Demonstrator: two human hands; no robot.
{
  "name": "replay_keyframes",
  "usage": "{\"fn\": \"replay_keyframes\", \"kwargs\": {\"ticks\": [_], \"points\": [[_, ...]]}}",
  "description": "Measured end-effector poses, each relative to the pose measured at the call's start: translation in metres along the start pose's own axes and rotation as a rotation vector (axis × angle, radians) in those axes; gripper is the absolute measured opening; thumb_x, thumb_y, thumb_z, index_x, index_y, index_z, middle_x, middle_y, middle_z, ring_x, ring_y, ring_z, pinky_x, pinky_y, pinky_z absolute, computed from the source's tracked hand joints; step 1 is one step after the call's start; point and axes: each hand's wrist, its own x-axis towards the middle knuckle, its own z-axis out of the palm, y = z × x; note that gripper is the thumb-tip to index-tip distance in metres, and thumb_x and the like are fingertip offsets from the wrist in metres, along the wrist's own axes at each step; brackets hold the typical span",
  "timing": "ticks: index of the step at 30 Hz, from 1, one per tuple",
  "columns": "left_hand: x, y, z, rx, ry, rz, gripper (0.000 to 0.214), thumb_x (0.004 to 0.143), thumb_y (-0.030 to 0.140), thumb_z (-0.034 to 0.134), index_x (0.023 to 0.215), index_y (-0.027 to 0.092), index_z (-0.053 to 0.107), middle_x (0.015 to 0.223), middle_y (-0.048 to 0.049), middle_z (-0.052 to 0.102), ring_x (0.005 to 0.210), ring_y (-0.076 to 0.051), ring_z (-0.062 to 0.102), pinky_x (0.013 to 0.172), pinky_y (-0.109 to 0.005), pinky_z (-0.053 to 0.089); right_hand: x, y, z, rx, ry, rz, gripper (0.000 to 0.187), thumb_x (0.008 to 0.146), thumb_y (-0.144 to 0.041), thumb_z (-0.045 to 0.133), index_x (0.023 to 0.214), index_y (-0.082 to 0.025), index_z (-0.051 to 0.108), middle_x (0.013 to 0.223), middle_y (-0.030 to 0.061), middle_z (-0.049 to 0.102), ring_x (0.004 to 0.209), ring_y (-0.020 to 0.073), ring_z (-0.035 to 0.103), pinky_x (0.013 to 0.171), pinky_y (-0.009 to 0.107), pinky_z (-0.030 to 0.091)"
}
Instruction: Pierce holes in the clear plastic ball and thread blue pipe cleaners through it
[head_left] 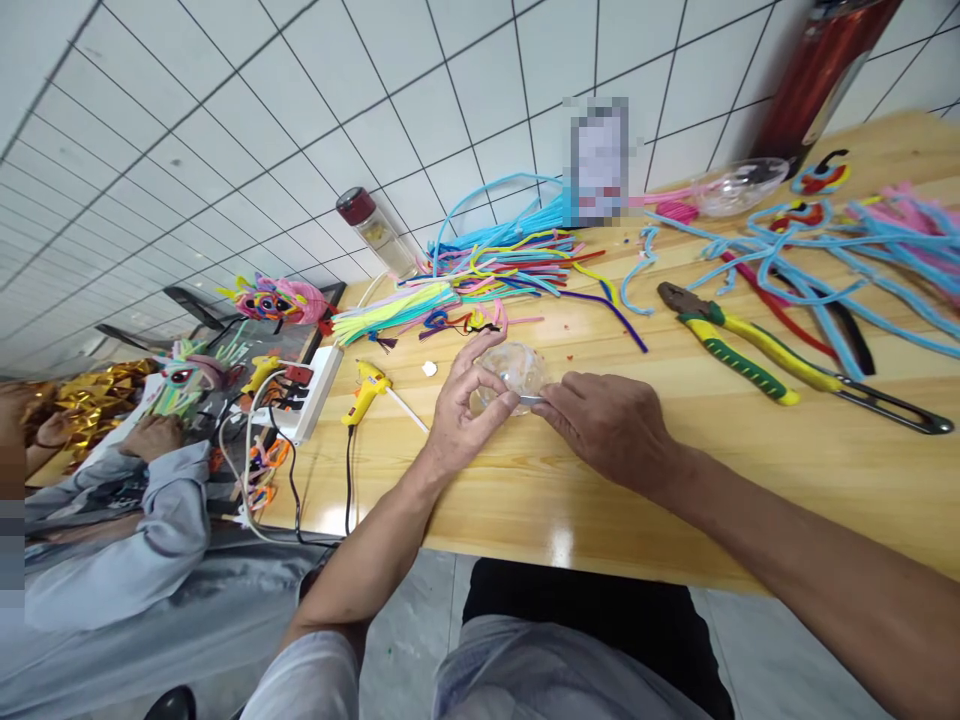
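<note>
My left hand [466, 412] is closed around a clear plastic ball [523, 366], with the thumb and index finger bent at its near side. The ball rests on or just above the wooden table; I cannot tell which. Opposite it, my right hand [611, 420] is closed, pinching a thin silver-grey piece [531, 400] whose tip is at the near edge of the ball. Most of that piece is hidden by my fingers, so its kind is unclear. To the left lies a yellow glue gun [367, 390] with a white glue stick [407, 411].
Bundles of coloured pipe cleaners [510, 262] lie along the tiled wall. On the right are green-and-yellow pliers [724, 345] and a peeler [896, 408]. A white power strip [319, 395] with cords stands left, near another person's grey sleeve [176, 500]. A glass bottle [386, 240] stands behind.
</note>
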Motion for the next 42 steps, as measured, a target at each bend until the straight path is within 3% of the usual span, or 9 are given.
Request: {"fn": "replay_keyframes", "kwargs": {"ticks": [3, 6, 9, 11, 15, 20, 27, 36, 42], "points": [[0.001, -0.003, 0.000, -0.129, 0.061, -0.059, 0.023, 0.096, 0.040, 0.068, 0.082, 0.022, 0.061, 0.151, -0.0056, 0.061, 0.150, -0.028, 0.050, 0.126, -0.058, 0.036, -0.001, -0.004, 0.000, 0.002, -0.003, -0.075, 0.033, 0.107, -0.035, 0.053, 0.084, -0.019, 0.071, 0.069, 0.0020, 0.064, 0.063, 0.0151, 0.051, 0.064, 0.033, 0.026], [0.005, -0.019, -0.007, -0.204, 0.263, -0.133, 0.031, 0.098, 0.043, 0.063, 0.076, 0.021, 0.059, 0.144, -0.0048, 0.067, 0.146, -0.027, 0.054, 0.125, -0.057, 0.037, -0.002, -0.007, 0.000, 0.080, -0.027, -0.123, 0.033, 0.108, -0.033, 0.053, 0.085, -0.019, 0.071, 0.071, 0.0020, 0.066, 0.064, 0.0144, 0.053, 0.064, 0.032, 0.027], [0.010, -0.039, -0.017, -0.155, 0.460, -0.255, 0.044, 0.099, 0.051, 0.058, 0.068, 0.020, 0.055, 0.130, -0.0070, 0.073, 0.135, -0.028, 0.062, 0.122, -0.056, 0.041, -0.001, -0.002, -0.001, 0.146, -0.032, -0.060, 0.036, 0.110, -0.035, 0.048, 0.088, -0.017, 0.071, 0.074, 0.0027, 0.069, 0.065, 0.0139, 0.056, 0.064, 0.031, 0.030], [0.010, -0.046, -0.021, -0.095, 0.504, -0.279, 0.037, 0.094, 0.057, 0.064, 0.083, 0.021, 0.063, 0.143, -0.0075, 0.065, 0.136, -0.027, 0.061, 0.121, -0.053, 0.043, 0.000, 0.004, -0.002, 0.160, -0.027, 0.029, 0.041, 0.111, -0.036, 0.044, 0.086, -0.016, 0.069, 0.074, 0.0032, 0.069, 0.065, 0.0140, 0.058, 0.063, 0.030, 0.031], [0.005, -0.034, -0.011, -0.045, 0.248, -0.205, 0.061, 0.088, 0.066, 0.069, 0.139, 0.035, 0.055, 0.169, -0.0074, 0.035, 0.154, -0.029, 0.041, 0.122, -0.052, 0.042, 0.002, 0.018, -0.003, 0.144, -0.023, 0.180, 0.046, 0.112, -0.038, 0.037, 0.085, -0.016, 0.068, 0.076, 0.0047, 0.070, 0.067, 0.0151, 0.061, 0.062, 0.029, 0.032], [0.002, -0.018, 0.013, 0.117, 0.001, -0.150, 0.078, 0.077, 0.061, 0.083, 0.141, 0.027, 0.054, 0.155, -0.0146, 0.051, 0.151, -0.034, 0.045, 0.124, -0.057, 0.039, 0.003, 0.021, 0.000, 0.119, -0.081, 0.216, 0.049, 0.111, -0.040, 0.035, 0.083, -0.016, 0.067, 0.073, 0.0049, 0.070, 0.064, 0.0149, 0.059, 0.060, 0.029, 0.030], [0.002, -0.019, 0.012, 0.078, -0.036, -0.192, 0.070, 0.085, 0.053, 0.079, 0.143, 0.026, 0.051, 0.153, -0.0142, 0.053, 0.147, -0.031, 0.049, 0.122, -0.052, 0.042, 0.000, 0.018, 0.002, 0.107, -0.192, 0.200, 0.048, 0.110, -0.043, 0.036, 0.083, -0.017, 0.067, 0.076, 0.0062, 0.072, 0.064, 0.0157, 0.059, 0.060, 0.031, 0.024], [0.001, -0.026, 0.020, 0.037, 0.035, -0.158, 0.078, 0.073, 0.066, 0.084, 0.136, 0.026, 0.059, 0.150, -0.0151, 0.055, 0.147, -0.033, 0.049, 0.122, -0.054, 0.041, -0.002, 0.016, 0.006, 0.110, -0.264, 0.172, 0.050, 0.111, -0.043, 0.033, 0.087, -0.016, 0.069, 0.078, 0.0068, 0.072, 0.065, 0.0163, 0.060, 0.060, 0.031, 0.021], [0.003, -0.024, 0.021, 0.050, 0.033, -0.126, 0.069, 0.079, 0.062, 0.082, 0.135, 0.029, 0.060, 0.144, -0.0125, 0.060, 0.142, -0.030, 0.054, 0.119, -0.052, 0.045, -0.001, 0.016, 0.003, 0.095, -0.267, 0.134, 0.048, 0.111, -0.040, 0.034, 0.089, -0.016, 0.069, 0.078, 0.0067, 0.072, 0.065, 0.0164, 0.059, 0.059, 0.031, 0.021]]}}
